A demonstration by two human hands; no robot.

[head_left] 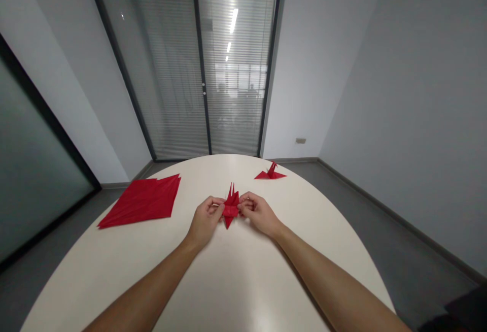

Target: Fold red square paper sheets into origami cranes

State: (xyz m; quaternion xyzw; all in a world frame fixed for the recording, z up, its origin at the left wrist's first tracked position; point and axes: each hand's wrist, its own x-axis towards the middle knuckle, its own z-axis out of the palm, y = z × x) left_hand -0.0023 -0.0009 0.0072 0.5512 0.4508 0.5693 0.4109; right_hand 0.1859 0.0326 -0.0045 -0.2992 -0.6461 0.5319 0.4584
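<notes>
Between my two hands is a partly folded red origami paper (pixel 230 210), just above or on the white table. Two thin spikes point away from me, and a wider tip points toward me. My left hand (pixel 205 220) pinches its left side between thumb and fingers. On the opposite side, my right hand (pixel 258 212) grips the right edge in the same way. The fingertips cover both side edges of the paper. Farther back to the right stands a finished-looking red paper crane (pixel 271 172) with its wings spread.
A stack of red paper sheets (pixel 146 202) lies on the left of the round white table (pixel 213 291). Beyond the table's far edge are a glass door with blinds (pixel 236 108) and grey walls. A dark object (pixel 466 311) shows at the lower right corner.
</notes>
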